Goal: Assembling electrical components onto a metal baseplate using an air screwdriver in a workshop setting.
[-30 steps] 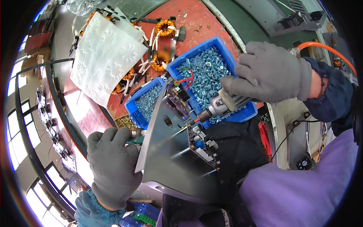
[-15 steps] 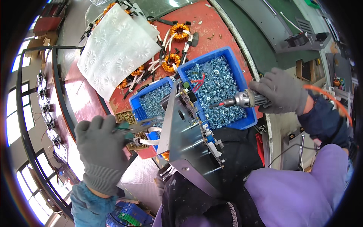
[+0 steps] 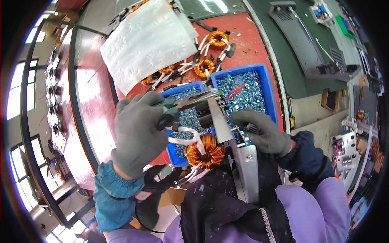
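My left hand (image 3: 139,131), in a grey glove, is closed round green-handled pliers (image 3: 190,101). Their jaws reach the top end of an upright grey metal panel (image 3: 247,162). Black cylindrical parts (image 3: 206,120) stick out on the panel's left side. A large copper-wound ring coil (image 3: 205,152) with white-sleeved leads hangs at that side too, its leads passing below my left hand. My right hand (image 3: 265,131), gloved in grey, curls at the panel's right side over the circuit board, which it mostly hides; the fingertips' exact hold is partly hidden.
Two blue bins hold small metal fasteners: a larger right bin (image 3: 272,93) with red wires on top and a smaller left bin (image 3: 173,158). Several copper coils (image 3: 204,68) and white padded sheets (image 3: 148,44) lie on the red tabletop (image 3: 247,44). A black-framed rack (image 3: 77,101) stands left.
The power screwdriver has left my right hand and is out of view; that hand has moved left to the panel. The pliers have come right to the panel's top, and the panel has turned, exposing the coil.
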